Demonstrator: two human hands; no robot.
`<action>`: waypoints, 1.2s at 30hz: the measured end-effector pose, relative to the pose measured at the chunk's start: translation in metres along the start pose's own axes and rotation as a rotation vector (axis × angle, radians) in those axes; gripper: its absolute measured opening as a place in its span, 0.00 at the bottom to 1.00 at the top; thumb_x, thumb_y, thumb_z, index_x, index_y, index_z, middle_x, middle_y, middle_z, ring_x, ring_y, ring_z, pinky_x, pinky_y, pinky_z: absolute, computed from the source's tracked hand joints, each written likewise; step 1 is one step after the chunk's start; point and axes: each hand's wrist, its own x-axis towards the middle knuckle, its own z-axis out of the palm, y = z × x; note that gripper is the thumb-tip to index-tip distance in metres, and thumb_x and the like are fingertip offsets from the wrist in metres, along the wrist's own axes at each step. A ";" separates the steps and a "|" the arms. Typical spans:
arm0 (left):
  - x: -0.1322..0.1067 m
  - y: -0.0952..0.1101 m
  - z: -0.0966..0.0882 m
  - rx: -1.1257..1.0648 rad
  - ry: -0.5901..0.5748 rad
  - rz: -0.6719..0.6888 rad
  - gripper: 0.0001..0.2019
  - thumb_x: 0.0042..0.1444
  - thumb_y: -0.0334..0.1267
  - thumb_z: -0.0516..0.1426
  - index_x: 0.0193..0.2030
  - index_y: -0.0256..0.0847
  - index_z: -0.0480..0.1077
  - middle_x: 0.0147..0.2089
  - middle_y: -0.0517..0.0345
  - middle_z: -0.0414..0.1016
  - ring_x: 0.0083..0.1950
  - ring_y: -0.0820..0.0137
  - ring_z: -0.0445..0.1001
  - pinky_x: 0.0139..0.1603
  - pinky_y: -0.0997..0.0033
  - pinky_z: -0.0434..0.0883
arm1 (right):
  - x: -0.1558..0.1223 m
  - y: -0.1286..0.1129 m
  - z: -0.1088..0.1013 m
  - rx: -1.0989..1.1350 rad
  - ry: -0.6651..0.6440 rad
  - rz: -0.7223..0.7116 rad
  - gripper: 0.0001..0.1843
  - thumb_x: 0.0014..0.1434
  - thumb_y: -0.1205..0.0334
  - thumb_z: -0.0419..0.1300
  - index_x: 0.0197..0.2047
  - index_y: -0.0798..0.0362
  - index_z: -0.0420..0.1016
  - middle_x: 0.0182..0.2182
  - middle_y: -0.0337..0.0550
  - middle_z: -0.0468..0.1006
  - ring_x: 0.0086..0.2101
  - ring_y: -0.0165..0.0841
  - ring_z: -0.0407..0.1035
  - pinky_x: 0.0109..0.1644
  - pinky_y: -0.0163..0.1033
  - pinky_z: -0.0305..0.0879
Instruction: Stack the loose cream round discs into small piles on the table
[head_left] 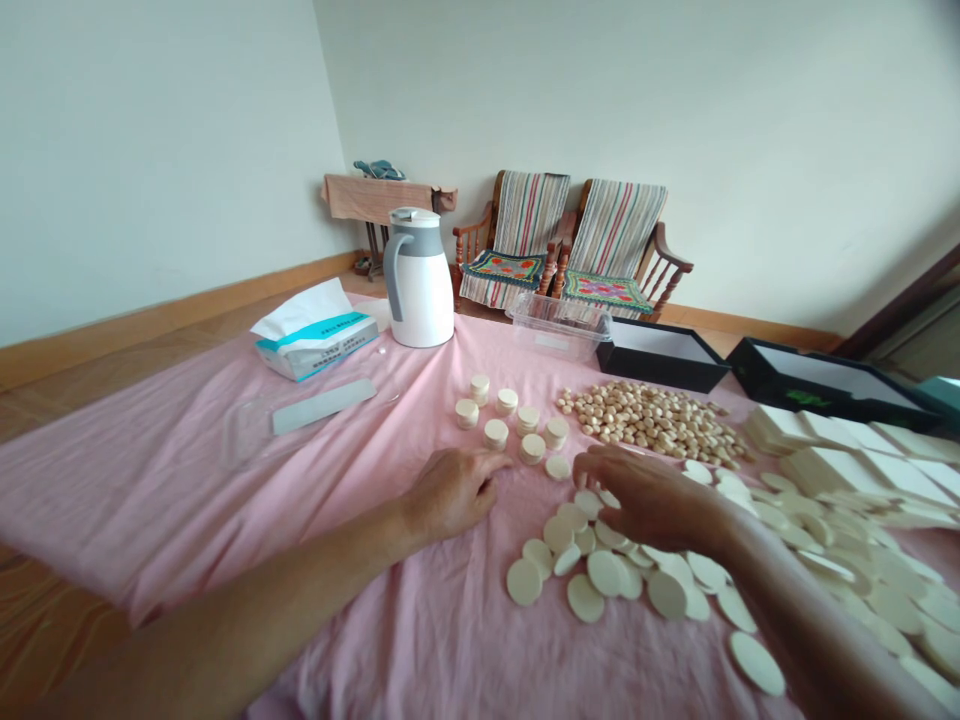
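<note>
Grip loose on both sides. Left hand [450, 492] rests curled on the pink cloth [187, 490], nothing visible in it, its fingers [491, 464] just beside the short stacks of cream discs [517, 425]. Right hand [649, 497] is arched and narrow, its fingers [604, 468] reaching down onto the loose flat discs [585, 598] scattered below and to the right; cannot tell whether one is pinched. One single disc [557, 467] lies between the hands.

Beyond the stacks, a heap of small tan pellets [652, 422]. To the right, stacked white rectangular slabs [825, 462]. Farther on, two open black boxes [660, 358] and a clear plastic tub [559, 325]. Left side: a clear flat tray [251, 435] with a grey strip [322, 407] on it, a tissue packet [315, 345], then a white vacuum jug [418, 285]. Past the cloth's edge, two wooden armchairs [570, 240] with striped covers stand against the wall.
</note>
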 end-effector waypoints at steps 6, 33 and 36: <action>0.000 -0.001 0.001 -0.005 0.009 0.003 0.22 0.50 0.26 0.50 0.51 0.44 0.71 0.46 0.57 0.78 0.44 0.65 0.76 0.43 0.68 0.69 | 0.003 -0.006 0.000 -0.042 -0.040 -0.017 0.22 0.45 0.81 0.53 0.43 0.54 0.73 0.41 0.49 0.75 0.46 0.39 0.67 0.50 0.43 0.60; 0.000 0.003 -0.002 -0.007 -0.002 0.003 0.18 0.50 0.24 0.50 0.44 0.43 0.72 0.40 0.57 0.77 0.41 0.66 0.75 0.41 0.72 0.68 | 0.034 -0.014 0.030 0.001 0.327 0.275 0.14 0.59 0.51 0.53 0.34 0.55 0.66 0.33 0.49 0.74 0.33 0.36 0.69 0.33 0.36 0.57; -0.001 0.003 -0.003 -0.017 -0.004 0.001 0.20 0.50 0.24 0.50 0.46 0.44 0.72 0.42 0.57 0.77 0.43 0.66 0.75 0.43 0.71 0.69 | 0.035 -0.019 0.031 -0.047 0.269 0.322 0.19 0.59 0.47 0.52 0.37 0.57 0.68 0.34 0.52 0.76 0.34 0.39 0.71 0.33 0.38 0.57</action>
